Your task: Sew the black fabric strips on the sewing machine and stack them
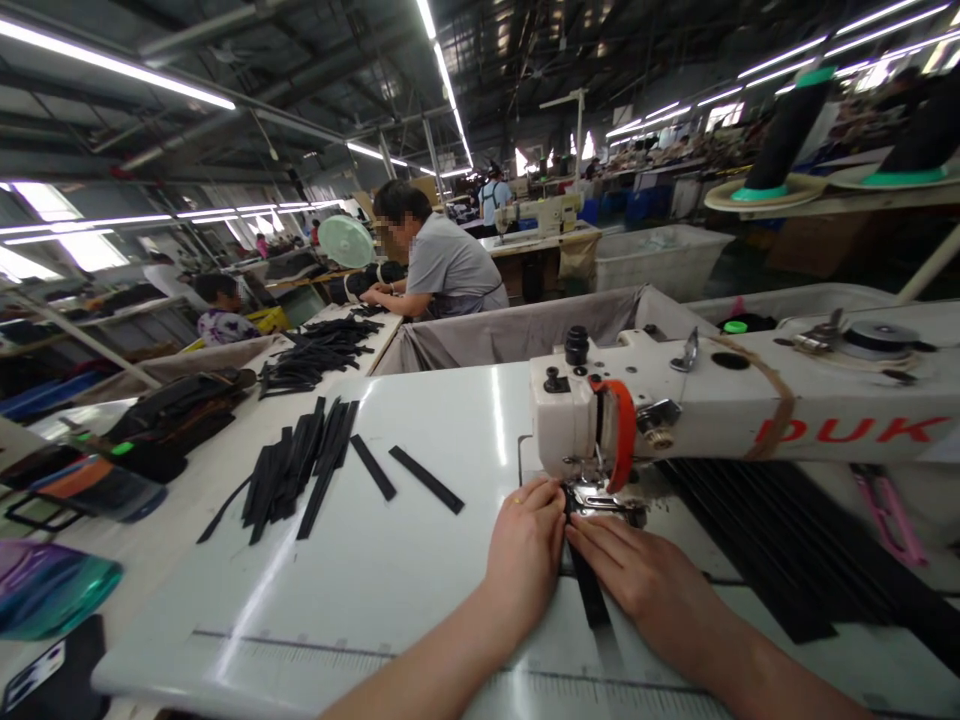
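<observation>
A black strip (589, 592) lies under the needle area of a white sewing machine (555, 410), its near end pointing toward me. My left hand (527, 545) is at the strip's left side, fingers pressed together on its far end beside the presser foot. From the right, my right hand (637, 570) rests its closed fingers on the same strip, just nearer than the metal plate. Two single black strips (426, 479) lie flat left of my hands, and beyond them is a pile of black strips (285, 475).
Long black bands (780, 550) lie under the machine arm at right, near pink snips (889, 515). Black thread cones (787, 135) stand at upper right. A person (450, 260) works at a table beyond. A colored bottle (52, 590) and a phone (37, 680) are at lower left.
</observation>
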The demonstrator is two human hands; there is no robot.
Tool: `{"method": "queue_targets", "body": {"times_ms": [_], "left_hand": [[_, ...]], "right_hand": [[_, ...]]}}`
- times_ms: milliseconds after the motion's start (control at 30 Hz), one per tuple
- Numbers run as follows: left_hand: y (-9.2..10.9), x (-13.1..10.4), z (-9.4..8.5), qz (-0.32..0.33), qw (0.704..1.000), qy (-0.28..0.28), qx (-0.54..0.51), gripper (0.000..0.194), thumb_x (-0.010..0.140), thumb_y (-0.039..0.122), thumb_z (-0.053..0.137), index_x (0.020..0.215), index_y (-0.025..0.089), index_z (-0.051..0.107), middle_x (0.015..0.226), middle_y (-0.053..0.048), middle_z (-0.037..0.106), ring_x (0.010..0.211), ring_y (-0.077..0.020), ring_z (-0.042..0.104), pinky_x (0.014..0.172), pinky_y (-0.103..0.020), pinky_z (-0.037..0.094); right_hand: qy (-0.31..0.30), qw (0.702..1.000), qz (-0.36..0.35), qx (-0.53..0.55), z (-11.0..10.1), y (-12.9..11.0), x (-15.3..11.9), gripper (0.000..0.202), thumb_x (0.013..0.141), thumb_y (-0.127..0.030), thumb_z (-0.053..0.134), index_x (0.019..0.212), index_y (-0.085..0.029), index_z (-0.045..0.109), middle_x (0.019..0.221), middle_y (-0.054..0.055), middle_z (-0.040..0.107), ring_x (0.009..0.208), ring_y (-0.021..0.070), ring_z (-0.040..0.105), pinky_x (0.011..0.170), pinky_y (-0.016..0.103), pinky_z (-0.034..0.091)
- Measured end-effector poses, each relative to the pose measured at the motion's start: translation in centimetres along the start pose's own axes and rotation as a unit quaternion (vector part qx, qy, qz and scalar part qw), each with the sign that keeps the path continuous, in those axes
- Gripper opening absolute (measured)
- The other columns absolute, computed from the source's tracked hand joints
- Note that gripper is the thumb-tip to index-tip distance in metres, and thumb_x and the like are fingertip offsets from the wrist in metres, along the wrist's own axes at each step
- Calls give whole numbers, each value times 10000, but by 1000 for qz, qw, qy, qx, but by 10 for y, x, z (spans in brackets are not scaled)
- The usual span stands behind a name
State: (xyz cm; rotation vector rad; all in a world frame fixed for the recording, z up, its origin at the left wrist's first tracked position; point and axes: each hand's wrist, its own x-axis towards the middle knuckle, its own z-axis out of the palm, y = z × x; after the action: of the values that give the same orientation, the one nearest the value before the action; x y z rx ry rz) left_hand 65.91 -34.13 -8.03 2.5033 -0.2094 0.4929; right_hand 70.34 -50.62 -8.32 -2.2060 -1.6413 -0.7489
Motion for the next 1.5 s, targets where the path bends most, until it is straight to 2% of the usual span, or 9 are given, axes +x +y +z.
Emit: {"method": "queue_targets", "body": {"times_ms": [200, 433, 600, 800, 1000, 1200, 1300, 1500], "left_hand": [[-2, 2, 1, -20, 1000, -7, -17, 150, 920, 103, 520, 867, 166, 646, 1020, -93, 675, 998, -251, 601, 898, -417, 510], [-3, 2, 0, -20, 999, -14, -28, 213, 918, 61, 483, 860, 167, 659, 1046, -95, 669, 1036, -247, 594, 926, -423, 505], [-3, 0, 1, -22, 999, -7, -34, 190, 909, 60, 509, 929, 164, 667, 1098, -99, 669, 1079, -258, 585, 951, -437, 504], [-3, 0, 1, -14, 999, -3, -42, 186, 919, 72, 506, 881, 169, 660, 1041, -87, 674, 1040, -249, 598, 947, -428, 515], [-4, -1, 2, -7, 999, 4, -43, 177, 904, 68, 532, 968, 167, 664, 1084, -87, 680, 1079, -261, 592, 968, -447, 511], [-1, -3, 3, -6, 999, 6, -32, 213, 921, 74, 495, 986, 173, 672, 1133, -91, 682, 1118, -261, 590, 997, -460, 502], [0, -4, 3, 1, 1000, 2, -18, 216, 933, 87, 480, 960, 174, 676, 1148, -95, 680, 1127, -263, 590, 1001, -465, 500], [2, -5, 5, -12, 1000, -4, 15, 227, 929, 80, 472, 1029, 162, 659, 1186, -118, 651, 1145, -266, 580, 998, -468, 504]], "right_hand": [[-30, 999, 31, 16, 6, 5, -2, 391, 806, 44, 453, 1138, -59, 631, 1032, 132, 697, 934, 265, 656, 797, 400, 594], [-42, 988, 51, 142, -6, 8, -8, 248, 833, -23, 516, 975, -167, 659, 932, 63, 676, 897, 238, 629, 816, 399, 563], [-33, 982, 57, 175, -10, 10, -11, 265, 850, -56, 499, 978, -202, 680, 961, 47, 694, 931, 218, 631, 870, 385, 536], [-6, 991, 54, 124, -5, 18, -8, 295, 861, -70, 491, 1045, -187, 691, 1063, 66, 712, 995, 215, 642, 929, 388, 514], [-23, 997, 52, 48, -1, 22, -2, 305, 867, -72, 497, 1094, -157, 683, 1073, 103, 705, 902, 220, 653, 816, 373, 545], [-40, 998, 52, -11, 2, 18, 1, 333, 839, -15, 493, 1112, -117, 655, 1003, 96, 703, 774, 215, 639, 710, 364, 545], [-42, 998, 44, -24, 3, 16, 1, 328, 846, -12, 478, 1112, -109, 643, 999, 97, 694, 735, 207, 624, 684, 359, 534], [-46, 997, 48, -41, 3, 14, 1, 312, 856, -13, 432, 1059, -132, 637, 976, 91, 686, 670, 195, 579, 672, 354, 513]]}}
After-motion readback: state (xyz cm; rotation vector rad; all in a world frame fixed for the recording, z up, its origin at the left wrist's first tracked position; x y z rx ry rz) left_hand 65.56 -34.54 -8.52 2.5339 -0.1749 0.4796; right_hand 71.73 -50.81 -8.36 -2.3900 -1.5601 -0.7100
